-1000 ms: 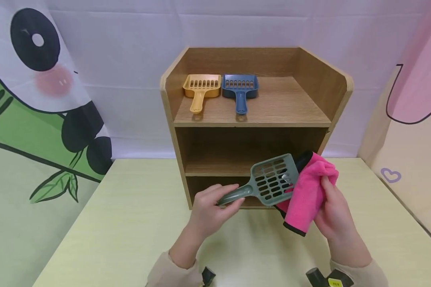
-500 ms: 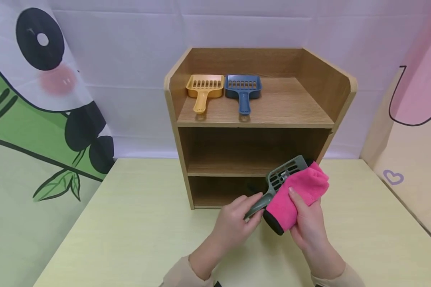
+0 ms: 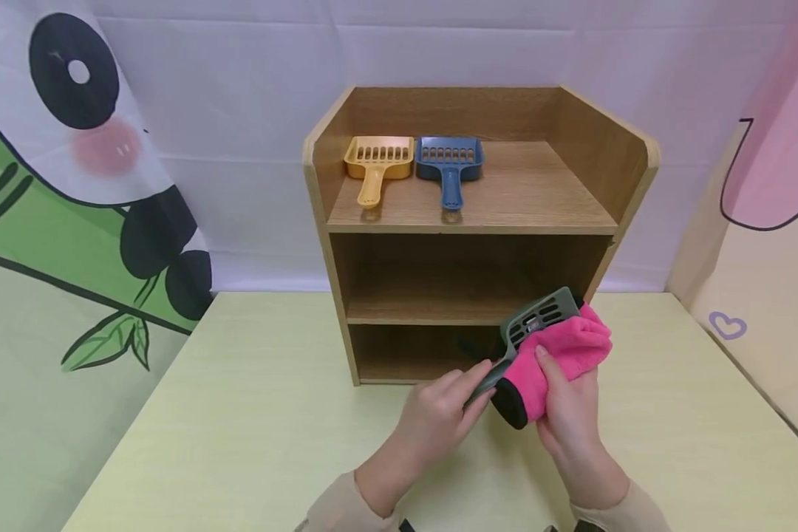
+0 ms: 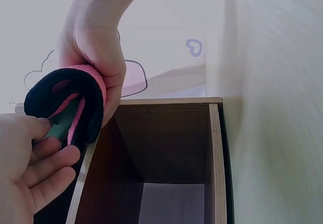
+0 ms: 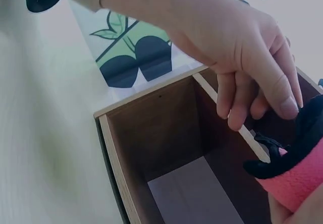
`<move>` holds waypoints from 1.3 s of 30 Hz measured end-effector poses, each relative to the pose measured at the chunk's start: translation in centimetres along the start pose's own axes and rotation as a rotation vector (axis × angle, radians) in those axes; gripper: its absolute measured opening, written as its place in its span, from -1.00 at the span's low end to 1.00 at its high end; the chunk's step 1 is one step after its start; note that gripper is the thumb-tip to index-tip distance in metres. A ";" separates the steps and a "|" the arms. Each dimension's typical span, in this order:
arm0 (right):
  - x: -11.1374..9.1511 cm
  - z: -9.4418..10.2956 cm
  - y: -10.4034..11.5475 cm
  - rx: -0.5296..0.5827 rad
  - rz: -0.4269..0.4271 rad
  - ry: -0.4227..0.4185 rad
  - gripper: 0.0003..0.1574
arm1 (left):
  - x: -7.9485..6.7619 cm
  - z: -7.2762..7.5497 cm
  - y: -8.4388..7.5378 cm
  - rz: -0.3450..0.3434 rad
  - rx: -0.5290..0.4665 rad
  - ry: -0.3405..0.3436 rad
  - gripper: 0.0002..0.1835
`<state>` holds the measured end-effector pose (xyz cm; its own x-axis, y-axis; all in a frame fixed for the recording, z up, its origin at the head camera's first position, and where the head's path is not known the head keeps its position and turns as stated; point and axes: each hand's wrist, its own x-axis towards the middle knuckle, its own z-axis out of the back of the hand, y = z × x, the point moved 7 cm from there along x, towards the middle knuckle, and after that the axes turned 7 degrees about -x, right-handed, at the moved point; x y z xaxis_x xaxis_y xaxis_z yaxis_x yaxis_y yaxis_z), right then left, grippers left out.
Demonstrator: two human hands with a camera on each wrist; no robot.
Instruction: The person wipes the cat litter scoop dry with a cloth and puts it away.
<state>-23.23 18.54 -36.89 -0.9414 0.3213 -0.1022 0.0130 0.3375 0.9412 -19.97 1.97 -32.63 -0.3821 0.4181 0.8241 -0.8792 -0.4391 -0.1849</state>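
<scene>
Left hand (image 3: 434, 411) holds the green scoop (image 3: 509, 350) diagonally, pointing away and rightward.

- Your head view is brightly, evenly lit.
- Soft shadows fall on your tabletop (image 3: 239, 428).
- Lower shelf compartments (image 3: 432, 277) look dark.
- Your wrist views look dimmer, hazier.

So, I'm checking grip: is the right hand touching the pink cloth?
Touching. In the head view, the right hand holds the pink cloth, thumb lying on top.
</scene>
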 end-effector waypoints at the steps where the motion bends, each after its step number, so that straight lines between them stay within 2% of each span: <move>1: 0.1 0.2 0.0 0.004 0.004 -0.018 -0.07 | 0.0 0.0 -0.1 -0.010 0.017 -0.002 -0.59; 5: 0.3 0.6 0.2 0.023 0.008 -0.063 -0.09 | 0.2 0.2 -0.3 -0.024 0.046 -0.008 -0.59; 12: 0.2 1.2 1.0 0.088 0.090 -0.116 -0.18 | 0.4 0.9 -0.5 -0.004 0.037 0.009 -0.64; 18: 0.1 2.4 2.1 0.097 0.189 -0.196 -0.20 | 0.7 1.6 -0.4 0.022 -0.033 0.043 -0.68; 23: 0.1 3.5 3.2 0.133 0.259 -0.252 -0.22 | 0.8 2.5 0.0 0.041 -0.111 0.018 -0.69; 28: 0.1 3.3 3.3 0.182 0.200 -0.203 -0.23 | 0.8 2.7 0.3 0.057 -0.189 -0.013 -0.66; 32: -0.3 2.0 2.6 0.150 0.136 -0.137 -0.23 | 0.7 2.2 0.2 0.058 -0.217 -0.024 -0.65; 39: -1.3 0.1 0.8 0.124 0.009 -0.049 -0.21 | 0.5 1.6 0.0 0.041 -0.189 -0.034 -0.64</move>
<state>-21.96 18.51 -36.07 -0.9237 0.3662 -0.1126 0.0652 0.4400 0.8956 -19.74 0.93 -31.37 -0.4120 0.3747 0.8306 -0.9021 -0.2964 -0.3137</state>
